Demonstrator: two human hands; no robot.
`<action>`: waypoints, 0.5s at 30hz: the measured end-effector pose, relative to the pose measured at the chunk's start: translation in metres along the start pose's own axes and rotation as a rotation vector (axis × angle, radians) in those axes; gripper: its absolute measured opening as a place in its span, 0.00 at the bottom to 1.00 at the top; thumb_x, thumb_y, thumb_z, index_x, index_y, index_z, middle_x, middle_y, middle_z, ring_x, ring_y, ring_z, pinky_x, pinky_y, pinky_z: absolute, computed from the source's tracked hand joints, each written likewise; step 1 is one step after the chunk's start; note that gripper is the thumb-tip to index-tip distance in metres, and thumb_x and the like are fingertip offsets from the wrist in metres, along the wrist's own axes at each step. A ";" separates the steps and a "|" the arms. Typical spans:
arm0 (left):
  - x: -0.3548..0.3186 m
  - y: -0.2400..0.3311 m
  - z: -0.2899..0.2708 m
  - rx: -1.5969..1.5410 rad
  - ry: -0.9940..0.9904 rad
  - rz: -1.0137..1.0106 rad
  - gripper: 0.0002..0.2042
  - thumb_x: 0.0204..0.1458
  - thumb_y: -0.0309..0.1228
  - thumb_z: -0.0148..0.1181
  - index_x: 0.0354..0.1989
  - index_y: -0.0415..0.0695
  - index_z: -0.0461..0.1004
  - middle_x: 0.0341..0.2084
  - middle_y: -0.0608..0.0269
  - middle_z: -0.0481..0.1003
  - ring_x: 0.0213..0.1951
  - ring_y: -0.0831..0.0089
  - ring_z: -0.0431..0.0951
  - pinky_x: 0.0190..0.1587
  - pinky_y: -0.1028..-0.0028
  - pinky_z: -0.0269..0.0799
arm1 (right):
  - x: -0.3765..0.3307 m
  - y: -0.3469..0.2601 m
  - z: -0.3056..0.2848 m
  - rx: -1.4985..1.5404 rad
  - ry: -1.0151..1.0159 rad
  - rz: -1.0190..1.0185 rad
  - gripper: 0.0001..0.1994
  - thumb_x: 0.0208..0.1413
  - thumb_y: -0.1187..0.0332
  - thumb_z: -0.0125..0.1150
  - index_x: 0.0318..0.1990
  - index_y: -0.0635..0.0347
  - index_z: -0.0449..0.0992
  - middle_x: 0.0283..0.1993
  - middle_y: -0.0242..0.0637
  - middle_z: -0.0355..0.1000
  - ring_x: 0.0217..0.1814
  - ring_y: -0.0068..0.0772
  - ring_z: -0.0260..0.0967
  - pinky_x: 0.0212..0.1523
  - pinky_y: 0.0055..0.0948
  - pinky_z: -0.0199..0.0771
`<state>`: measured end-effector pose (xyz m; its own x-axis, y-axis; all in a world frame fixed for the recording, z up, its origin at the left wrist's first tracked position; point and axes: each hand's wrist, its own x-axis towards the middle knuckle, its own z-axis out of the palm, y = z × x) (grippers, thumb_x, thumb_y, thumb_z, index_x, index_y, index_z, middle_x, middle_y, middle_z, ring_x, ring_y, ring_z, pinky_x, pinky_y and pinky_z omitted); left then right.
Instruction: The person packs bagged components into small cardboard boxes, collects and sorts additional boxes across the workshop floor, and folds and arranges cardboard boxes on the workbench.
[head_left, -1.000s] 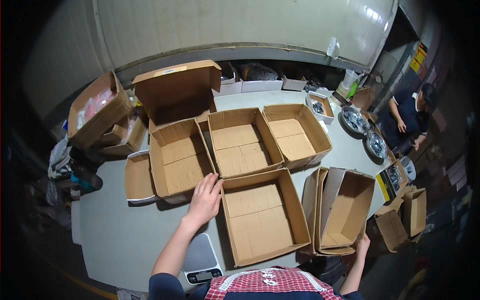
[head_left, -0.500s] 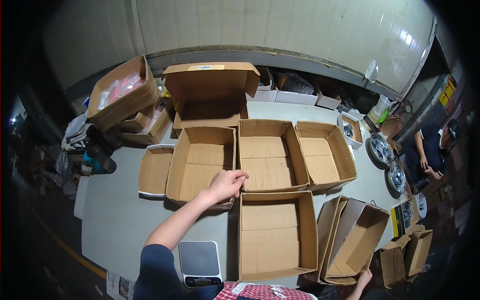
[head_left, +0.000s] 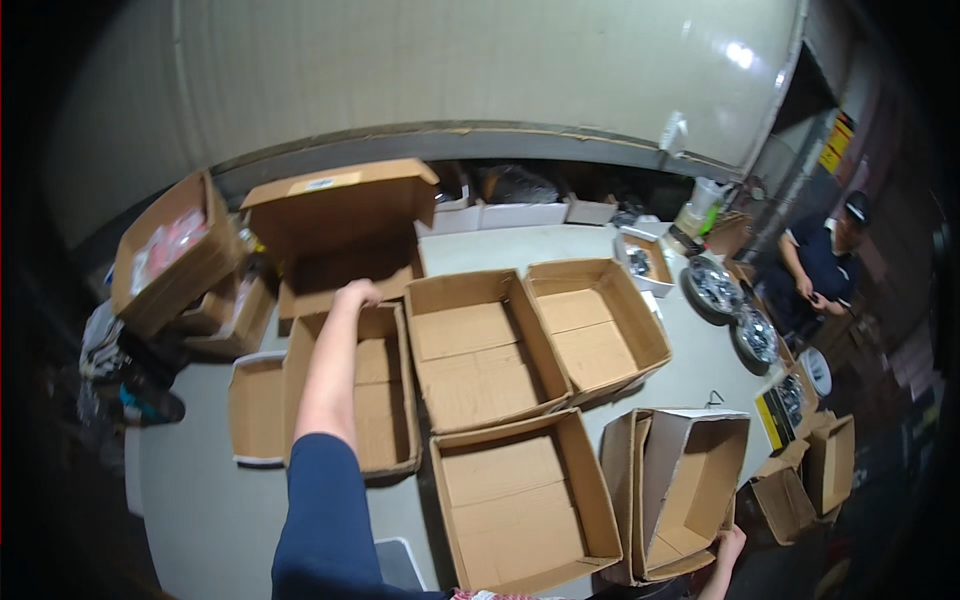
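Since the earlier frame, the left hand has moved from the right side of the left carton to its far edge. From my remote view, that carton sits ahead and left of the front carton, its far rim just under the left fingers. Nested cartons lean right of the front carton, their near right corner against the right hand. My left forearm hides part of the left carton; left of the front carton, the scale is mostly covered or cut off. The left fingers are bent at the rim, whether gripping I cannot tell; the right fingers, partly hidden, grasp the nested cartons' corner.
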<state>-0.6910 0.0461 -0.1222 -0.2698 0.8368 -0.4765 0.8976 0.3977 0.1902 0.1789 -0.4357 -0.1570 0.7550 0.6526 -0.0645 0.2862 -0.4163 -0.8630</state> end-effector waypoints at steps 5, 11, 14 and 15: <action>0.014 0.009 0.006 0.124 0.155 0.036 0.11 0.43 0.34 0.64 0.34 0.46 0.84 0.39 0.55 0.83 0.46 0.63 0.83 0.49 0.65 0.77 | -0.014 -0.020 0.004 -0.084 0.030 -0.045 0.11 0.31 0.77 0.50 0.24 0.71 0.76 0.20 0.32 0.70 0.20 0.23 0.63 0.22 0.25 0.62; -0.058 0.013 -0.004 0.251 0.729 0.299 0.11 0.40 0.24 0.59 0.34 0.41 0.82 0.38 0.44 0.81 0.43 0.53 0.81 0.48 0.57 0.77 | -0.004 -0.004 0.002 -0.136 0.056 -0.071 0.11 0.30 0.76 0.52 0.24 0.71 0.76 0.19 0.35 0.71 0.22 0.26 0.66 0.25 0.28 0.66; -0.092 -0.003 -0.025 0.129 1.100 0.533 0.10 0.43 0.21 0.55 0.33 0.42 0.79 0.30 0.50 0.79 0.40 0.51 0.77 0.48 0.57 0.71 | 0.003 -0.003 0.000 -0.147 0.051 -0.060 0.12 0.30 0.76 0.53 0.26 0.71 0.78 0.20 0.39 0.73 0.24 0.28 0.69 0.28 0.30 0.70; -0.106 -0.004 -0.033 0.129 1.121 0.589 0.08 0.45 0.20 0.55 0.34 0.41 0.77 0.31 0.51 0.78 0.41 0.51 0.75 0.47 0.58 0.69 | 0.009 0.006 -0.001 -0.136 0.060 -0.092 0.13 0.30 0.76 0.54 0.27 0.71 0.78 0.20 0.39 0.73 0.24 0.29 0.69 0.29 0.31 0.70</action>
<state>-0.6774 -0.0319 -0.0444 0.0904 0.7571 0.6470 0.9918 -0.1272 0.0103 0.1877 -0.4325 -0.1622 0.7544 0.6548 0.0456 0.4302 -0.4407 -0.7878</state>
